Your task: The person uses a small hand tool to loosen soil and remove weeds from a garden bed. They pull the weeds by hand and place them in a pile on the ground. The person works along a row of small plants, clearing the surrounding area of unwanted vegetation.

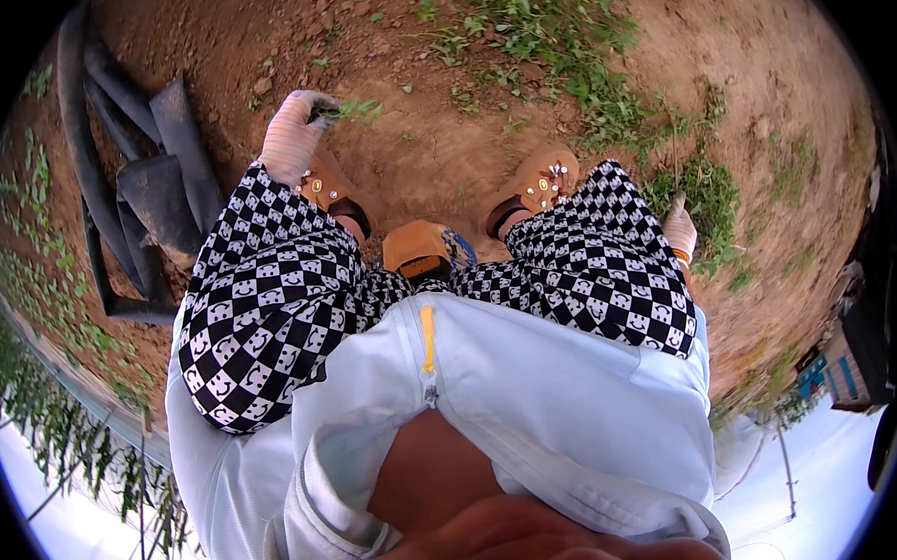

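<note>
My left hand (297,131), in a striped pale glove with grey fingertips, is closed on a small sprig of green weeds (360,110) just above the bare soil beyond my left shoe. On the far side of my right knee, my right hand (679,230), also gloved, is closed round something thin and upright that I cannot make out. Beside it lies a heap of pulled weeds (710,203). The right fingers are partly hidden by the distance and the greenery.
Black flattened hose (178,163) lies folded on the soil at left. More loose weeds (569,50) are strewn ahead. My brown studded shoes (548,179) flank an orange-brown object (417,249) between my legs. Low green plants (45,232) grow at far left.
</note>
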The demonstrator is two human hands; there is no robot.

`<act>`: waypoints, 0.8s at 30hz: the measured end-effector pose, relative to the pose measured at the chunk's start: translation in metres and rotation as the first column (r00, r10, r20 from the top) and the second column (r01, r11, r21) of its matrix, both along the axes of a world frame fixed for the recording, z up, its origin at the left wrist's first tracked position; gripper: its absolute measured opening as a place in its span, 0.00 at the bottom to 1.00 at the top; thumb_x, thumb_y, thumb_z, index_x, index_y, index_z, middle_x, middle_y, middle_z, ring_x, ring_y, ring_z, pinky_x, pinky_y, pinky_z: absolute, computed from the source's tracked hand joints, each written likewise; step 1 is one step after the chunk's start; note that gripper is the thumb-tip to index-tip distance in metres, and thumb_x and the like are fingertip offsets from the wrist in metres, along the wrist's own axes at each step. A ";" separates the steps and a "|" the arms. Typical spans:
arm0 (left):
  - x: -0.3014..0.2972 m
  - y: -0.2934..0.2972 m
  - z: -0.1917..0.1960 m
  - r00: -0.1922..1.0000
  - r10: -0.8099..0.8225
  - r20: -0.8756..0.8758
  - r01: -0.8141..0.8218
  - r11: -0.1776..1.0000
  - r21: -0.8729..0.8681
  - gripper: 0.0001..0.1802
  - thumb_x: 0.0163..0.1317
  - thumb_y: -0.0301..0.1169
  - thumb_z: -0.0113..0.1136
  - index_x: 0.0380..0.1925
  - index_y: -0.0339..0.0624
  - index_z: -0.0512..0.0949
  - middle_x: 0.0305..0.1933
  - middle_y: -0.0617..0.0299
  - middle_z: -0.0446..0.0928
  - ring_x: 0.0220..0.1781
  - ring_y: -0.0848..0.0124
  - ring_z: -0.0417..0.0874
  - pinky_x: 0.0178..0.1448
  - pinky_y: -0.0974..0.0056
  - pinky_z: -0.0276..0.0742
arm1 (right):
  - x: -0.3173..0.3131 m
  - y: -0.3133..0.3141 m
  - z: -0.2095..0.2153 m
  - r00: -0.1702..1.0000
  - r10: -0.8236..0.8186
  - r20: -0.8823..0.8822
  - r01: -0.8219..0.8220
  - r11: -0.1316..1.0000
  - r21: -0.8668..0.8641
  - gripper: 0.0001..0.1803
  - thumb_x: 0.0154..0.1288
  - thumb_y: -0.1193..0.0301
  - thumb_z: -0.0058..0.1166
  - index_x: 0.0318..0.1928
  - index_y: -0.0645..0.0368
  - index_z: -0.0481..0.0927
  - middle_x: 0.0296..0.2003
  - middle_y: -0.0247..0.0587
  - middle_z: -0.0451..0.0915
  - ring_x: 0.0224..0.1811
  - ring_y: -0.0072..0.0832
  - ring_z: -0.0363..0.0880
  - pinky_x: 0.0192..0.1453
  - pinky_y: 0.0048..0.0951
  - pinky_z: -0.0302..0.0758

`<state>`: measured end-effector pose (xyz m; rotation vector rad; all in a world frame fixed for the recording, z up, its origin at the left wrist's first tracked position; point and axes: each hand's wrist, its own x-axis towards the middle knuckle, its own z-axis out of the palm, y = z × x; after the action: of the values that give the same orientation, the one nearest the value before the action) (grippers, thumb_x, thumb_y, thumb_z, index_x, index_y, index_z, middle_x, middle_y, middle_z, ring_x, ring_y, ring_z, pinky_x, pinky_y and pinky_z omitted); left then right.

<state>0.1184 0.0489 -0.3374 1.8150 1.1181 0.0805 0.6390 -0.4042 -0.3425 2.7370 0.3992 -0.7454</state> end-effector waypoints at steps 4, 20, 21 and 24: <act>0.009 -0.002 0.025 0.999 -0.007 -0.035 0.008 0.999 0.039 0.11 0.56 0.19 0.64 0.40 0.38 0.79 0.41 0.59 0.76 0.43 0.70 0.79 0.50 0.68 0.76 | -0.049 0.080 0.012 0.969 -0.216 -0.121 0.242 0.930 0.277 0.47 0.67 0.33 0.24 0.33 0.66 0.81 0.28 0.56 0.81 0.36 0.53 0.78 0.46 0.46 0.70; -0.045 -0.008 0.002 0.985 0.045 -0.166 -0.053 0.998 -0.046 0.13 0.59 0.21 0.64 0.44 0.38 0.76 0.41 0.63 0.78 0.42 0.75 0.78 0.48 0.71 0.75 | -0.054 0.024 -0.023 0.989 0.133 -0.059 -0.130 0.990 0.053 0.29 0.72 0.43 0.34 0.42 0.56 0.76 0.40 0.59 0.78 0.43 0.59 0.75 0.43 0.52 0.71; -0.043 -0.008 0.000 0.982 0.060 -0.181 -0.072 0.995 -0.064 0.13 0.59 0.21 0.65 0.44 0.38 0.77 0.40 0.64 0.79 0.42 0.76 0.78 0.48 0.71 0.75 | -0.054 -0.002 -0.019 0.999 0.021 -0.032 -0.021 1.000 0.023 0.30 0.71 0.42 0.34 0.42 0.56 0.76 0.39 0.59 0.79 0.43 0.59 0.75 0.43 0.52 0.71; -0.047 -0.008 -0.009 0.986 0.066 -0.152 -0.078 0.994 -0.075 0.13 0.59 0.22 0.65 0.43 0.39 0.77 0.39 0.64 0.79 0.42 0.76 0.78 0.49 0.71 0.75 | -0.063 -0.034 0.001 0.971 -0.230 0.073 0.229 0.973 0.012 0.34 0.70 0.39 0.32 0.41 0.58 0.77 0.37 0.60 0.79 0.41 0.58 0.76 0.42 0.52 0.71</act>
<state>0.0711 0.0408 -0.3465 1.7307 1.2744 -0.0588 0.5757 -0.4386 -0.3416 2.8351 0.0674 -0.6942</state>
